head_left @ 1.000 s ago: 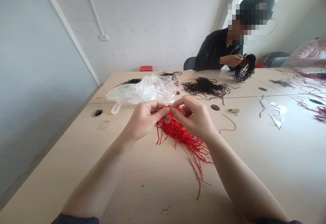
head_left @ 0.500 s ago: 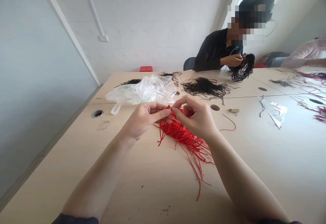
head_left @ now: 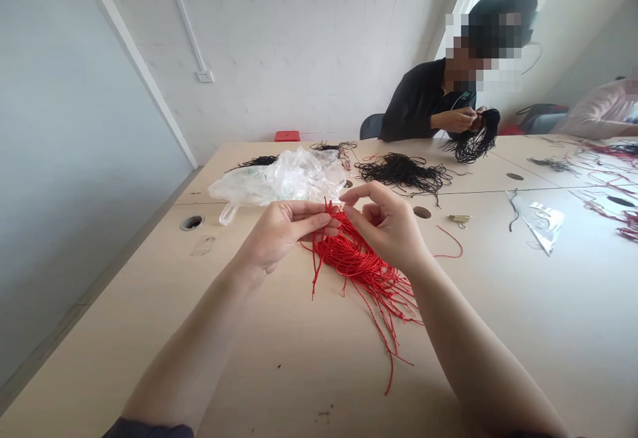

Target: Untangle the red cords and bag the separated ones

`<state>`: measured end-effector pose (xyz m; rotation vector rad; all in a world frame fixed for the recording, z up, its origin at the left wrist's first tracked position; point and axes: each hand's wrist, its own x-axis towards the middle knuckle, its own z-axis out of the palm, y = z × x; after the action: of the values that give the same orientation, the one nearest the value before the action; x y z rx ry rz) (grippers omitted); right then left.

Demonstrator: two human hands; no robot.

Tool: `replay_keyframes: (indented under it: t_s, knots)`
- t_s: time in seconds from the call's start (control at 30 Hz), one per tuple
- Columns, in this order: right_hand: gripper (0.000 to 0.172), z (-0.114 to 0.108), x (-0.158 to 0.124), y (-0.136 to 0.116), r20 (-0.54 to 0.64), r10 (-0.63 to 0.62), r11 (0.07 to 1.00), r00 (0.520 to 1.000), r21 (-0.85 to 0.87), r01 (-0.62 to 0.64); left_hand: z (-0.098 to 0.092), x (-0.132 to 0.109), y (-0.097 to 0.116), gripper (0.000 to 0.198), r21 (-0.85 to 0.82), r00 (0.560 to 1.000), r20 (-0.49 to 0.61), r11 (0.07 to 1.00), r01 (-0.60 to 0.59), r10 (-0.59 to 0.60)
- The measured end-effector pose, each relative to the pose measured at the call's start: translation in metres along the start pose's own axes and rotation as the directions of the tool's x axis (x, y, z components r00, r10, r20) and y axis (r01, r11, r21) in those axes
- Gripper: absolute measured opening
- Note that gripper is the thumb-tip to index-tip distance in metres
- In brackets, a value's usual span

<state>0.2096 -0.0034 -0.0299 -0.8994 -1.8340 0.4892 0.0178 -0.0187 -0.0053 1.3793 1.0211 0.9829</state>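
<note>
A bundle of red cords (head_left: 359, 262) lies on the light wooden table (head_left: 279, 358), its loose ends fanning toward me. My left hand (head_left: 282, 232) is closed, pinching the top of the bundle between thumb and fingers. Close beside it, my right hand (head_left: 386, 225) is closed too, thumb and forefinger pinched on a red cord at the same top end. The two hands nearly touch above the bundle.
A crumpled clear plastic bag (head_left: 284, 182) lies just behind my hands. A pile of black cords (head_left: 401, 171) sits farther back. A person in black (head_left: 423, 102) across the table handles black cords. A loose red cord (head_left: 451, 244), a metal clip (head_left: 458, 219) and a plastic sleeve (head_left: 541, 220) lie right.
Both hands stayed at the top of the red bundle. The right hand's fingers shifted slightly up and its forefinger stretched out, while more cord ends show between the two hands.
</note>
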Motion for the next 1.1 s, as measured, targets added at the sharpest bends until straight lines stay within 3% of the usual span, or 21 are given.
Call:
replay_keyframes:
  t_s: [0.2, 0.33, 0.63, 0.8, 0.9, 1.1]
  knots:
    - [0.033, -0.003, 0.001, -0.001, 0.206, -0.185, 0.974, 0.961, -0.091, 0.207, -0.002, -0.002, 0.0, 0.022, 0.134, 0.993, 0.105, 0.99, 0.043, -0.057]
    - [0.029, -0.003, 0.0, 0.005, 0.292, -0.249, 0.95, 0.923, -0.111, 0.292, -0.003, -0.004, 0.001, 0.018, 0.22, 0.989, 0.13, 0.975, 0.035, -0.065]
    - [0.013, -0.002, -0.002, 0.004, 0.2, -0.286, 0.902, 0.937, -0.275, 0.334, -0.001, -0.004, 0.007, 0.016, 0.167, 0.98, 0.173, 0.983, 0.07, -0.099]
    - [0.01, 0.001, -0.001, 0.002, 0.03, -0.308, 0.914, 0.951, -0.269, 0.305, 0.001, -0.003, 0.006, 0.014, 0.031, 0.992, 0.047, 0.993, 0.117, -0.118]
    - [0.008, 0.002, -0.001, 0.002, -0.059, -0.326, 0.925, 0.944, -0.225, 0.305, 0.003, -0.002, 0.004, 0.014, -0.026, 0.996, -0.013, 0.996, 0.086, -0.086]
    - [0.009, 0.004, -0.001, -0.002, -0.109, -0.358, 0.922, 0.927, -0.197, 0.333, 0.002, -0.002, 0.002, 0.01, -0.091, 1.0, -0.007, 0.996, 0.003, -0.003]
